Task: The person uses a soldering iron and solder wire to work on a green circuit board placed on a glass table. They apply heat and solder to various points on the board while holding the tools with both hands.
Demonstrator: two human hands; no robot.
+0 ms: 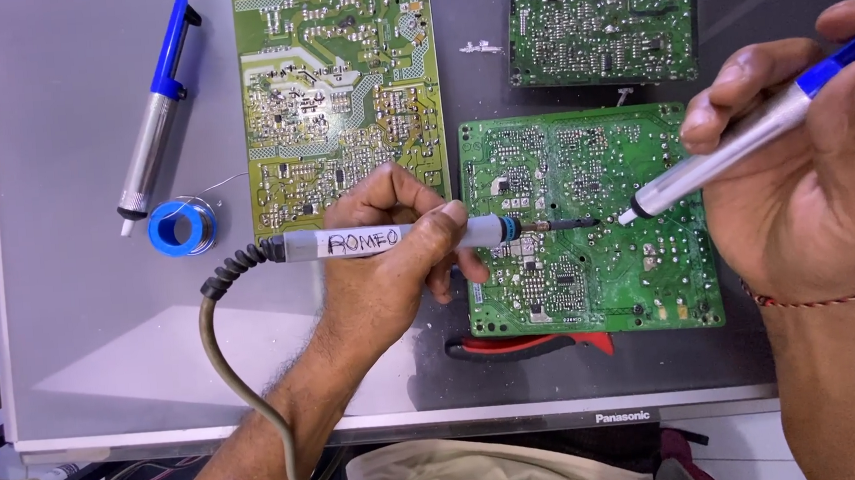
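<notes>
My left hand (389,258) grips a grey soldering iron (487,232) with a black cord, its tip resting on a green circuit board (571,280) in the middle of the work surface. My right hand (808,163) holds a silver and blue desoldering pump (732,153) tilted down, and its white nozzle sits right beside the iron's tip on the same board.
A yellow-green circuit board (337,86) lies at the back, another green board (603,17) at the back right. A second desoldering pump (153,119) and a blue solder spool (182,227) lie at the left. Red-handled pliers (525,345) poke out under the near board.
</notes>
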